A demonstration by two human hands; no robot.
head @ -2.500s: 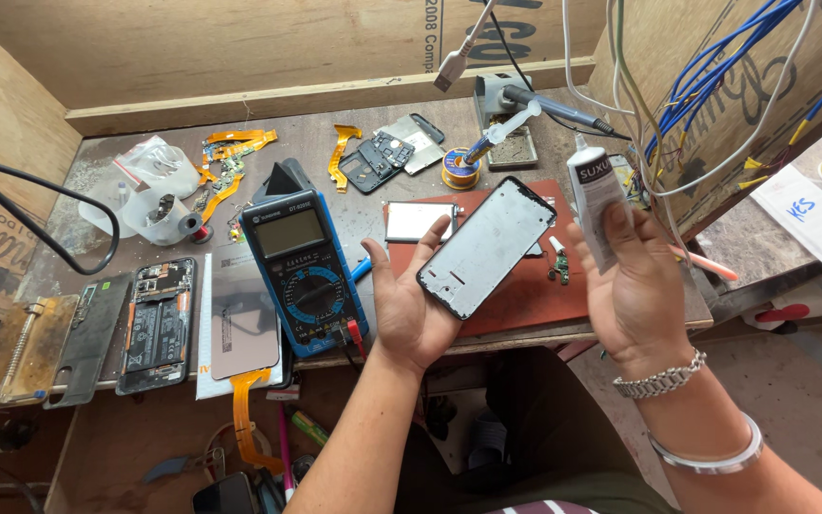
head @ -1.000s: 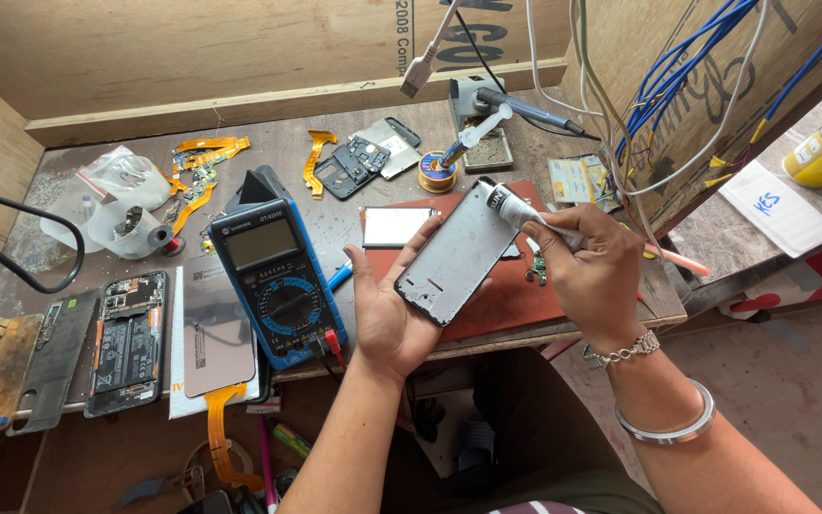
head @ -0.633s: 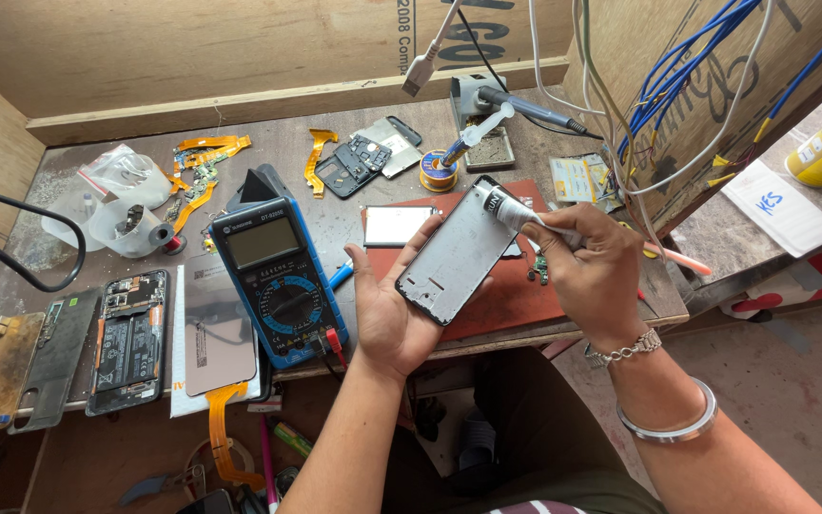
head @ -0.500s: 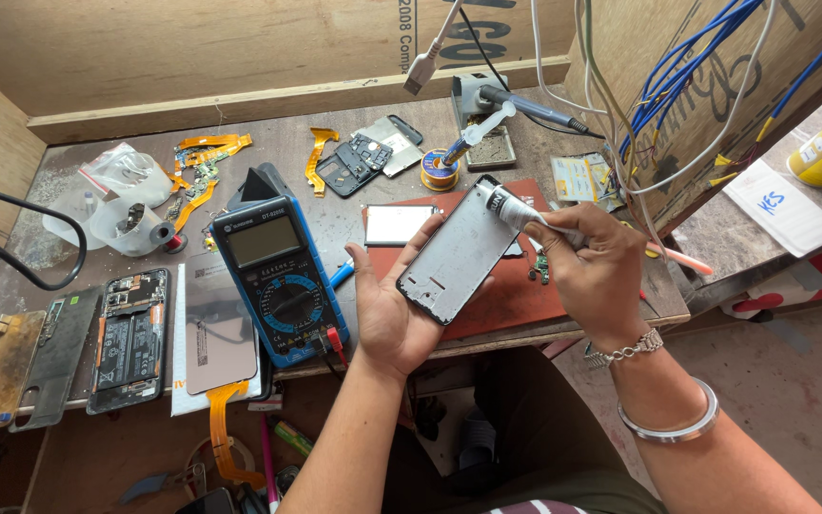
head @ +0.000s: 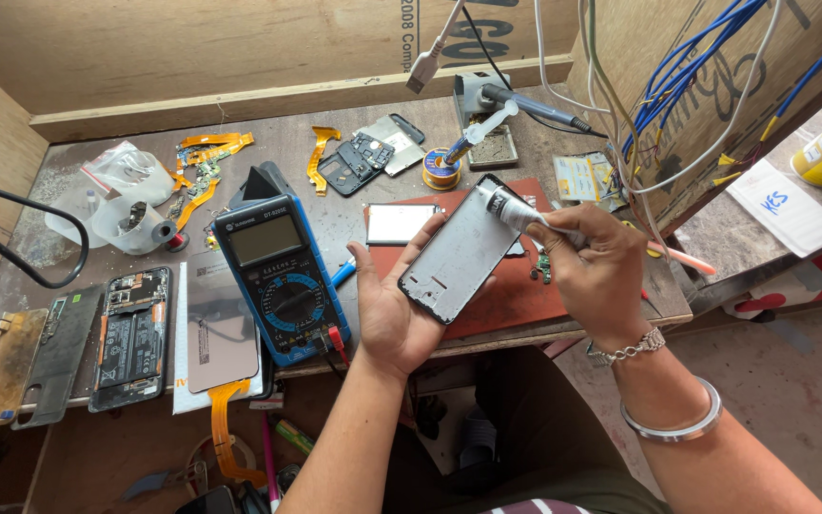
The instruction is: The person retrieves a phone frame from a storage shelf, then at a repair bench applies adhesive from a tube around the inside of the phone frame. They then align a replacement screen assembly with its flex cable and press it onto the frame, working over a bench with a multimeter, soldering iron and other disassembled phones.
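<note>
My left hand (head: 394, 306) holds a grey phone frame (head: 462, 249) from below, tilted, above the red mat (head: 514, 295). My right hand (head: 599, 271) grips a small glue tube (head: 521, 213). The tube's nozzle touches the top edge of the frame. A bracelet and a bangle sit on my right wrist.
A blue multimeter (head: 278, 277) lies left of my hands. Opened phones (head: 129, 336), a display panel (head: 222, 322), orange flex cables (head: 202, 162), a solder spool (head: 440, 168), a syringe (head: 479, 132), a small screen (head: 399, 223) and a soldering iron stand (head: 483, 103) lie on the wooden bench. Wires hang at right.
My right hand turned from holding the tube upright beside the frame to pressing its nozzle on the frame's top edge. In the last second little has moved.
</note>
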